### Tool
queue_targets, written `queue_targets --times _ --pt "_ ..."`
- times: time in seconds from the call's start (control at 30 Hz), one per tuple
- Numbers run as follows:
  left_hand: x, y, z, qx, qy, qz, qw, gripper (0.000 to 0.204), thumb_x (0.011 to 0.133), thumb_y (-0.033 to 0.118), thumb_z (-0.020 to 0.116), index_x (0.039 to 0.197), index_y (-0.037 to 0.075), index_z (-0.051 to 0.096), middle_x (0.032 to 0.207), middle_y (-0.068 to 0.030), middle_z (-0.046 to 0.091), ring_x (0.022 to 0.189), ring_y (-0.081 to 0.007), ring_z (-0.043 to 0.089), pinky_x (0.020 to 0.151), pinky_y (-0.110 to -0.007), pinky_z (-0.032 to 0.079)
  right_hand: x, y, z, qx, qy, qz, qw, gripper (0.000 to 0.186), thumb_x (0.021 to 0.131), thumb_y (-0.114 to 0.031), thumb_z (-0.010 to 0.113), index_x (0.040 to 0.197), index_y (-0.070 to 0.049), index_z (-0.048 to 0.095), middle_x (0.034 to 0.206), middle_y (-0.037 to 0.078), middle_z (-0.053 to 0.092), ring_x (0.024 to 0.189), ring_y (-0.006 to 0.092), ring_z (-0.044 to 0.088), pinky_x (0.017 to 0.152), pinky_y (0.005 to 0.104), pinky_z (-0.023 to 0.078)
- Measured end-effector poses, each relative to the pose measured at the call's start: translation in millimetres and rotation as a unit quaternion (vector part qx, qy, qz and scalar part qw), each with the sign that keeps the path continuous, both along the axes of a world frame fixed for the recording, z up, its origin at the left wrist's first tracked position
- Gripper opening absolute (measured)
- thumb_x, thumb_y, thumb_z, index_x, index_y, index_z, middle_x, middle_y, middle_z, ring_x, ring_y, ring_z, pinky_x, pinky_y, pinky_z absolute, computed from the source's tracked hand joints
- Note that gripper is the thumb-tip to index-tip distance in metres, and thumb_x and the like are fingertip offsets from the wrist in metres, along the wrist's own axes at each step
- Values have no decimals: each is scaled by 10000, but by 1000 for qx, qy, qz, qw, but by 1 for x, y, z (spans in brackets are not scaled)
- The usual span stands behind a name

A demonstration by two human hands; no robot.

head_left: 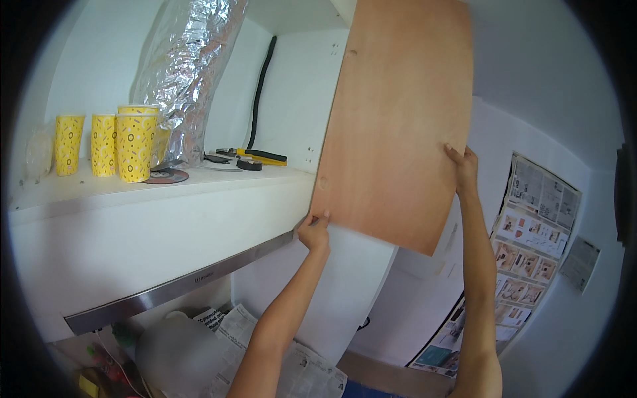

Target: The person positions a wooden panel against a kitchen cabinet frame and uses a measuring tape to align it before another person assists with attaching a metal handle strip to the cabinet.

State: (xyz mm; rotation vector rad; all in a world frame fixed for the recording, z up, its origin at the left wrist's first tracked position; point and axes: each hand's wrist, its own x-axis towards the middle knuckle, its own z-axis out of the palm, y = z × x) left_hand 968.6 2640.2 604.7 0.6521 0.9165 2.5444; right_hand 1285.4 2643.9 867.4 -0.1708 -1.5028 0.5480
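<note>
A tall wooden panel [398, 119] with a reddish-brown face stands beside the open white cabinet, its top running out of the picture. At its lower left corner my left hand [314, 232] grips the edge, thumb on the face and fingers behind. My right hand [464, 169] clasps the right edge higher up, its thumb on the face and the other fingers mostly hidden behind. The panel's left edge lies along the cabinet's right side wall [315, 86]; whether they touch I cannot tell.
On the cabinet shelf [219, 180] stand yellow patterned paper cups [136, 147], a foil duct [192, 73], yellow-handled pliers [262, 156], black tape [249, 165] and a cutting disc [167, 176]. Below are a steel hood strip [186, 282] and spread newspaper [312, 371]. Printed sheets [527, 259] hang at right.
</note>
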Motion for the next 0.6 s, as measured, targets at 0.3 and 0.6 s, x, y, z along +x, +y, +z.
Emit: queue_targets --times 0.3,0.6 --pt "2 -3 -1 0 9 7 1000 274 885 75 858 1094 -69 756 956 -58 725 830 -121 654 755 -265 549 -3 0 -1 13 -6 -32 999 360 922 -106 762 1182 117 653 1065 180 741 864 223 734 786 318 592" --pt "-1 -9 2 -3 1 2 1000 226 879 44 851 1044 -82 760 933 -48 727 830 -119 652 752 -273 558 -8 -6 -3 14 1 -39 999 378 906 -123 803 1175 107 669 1059 164 736 863 207 716 787 310 578"
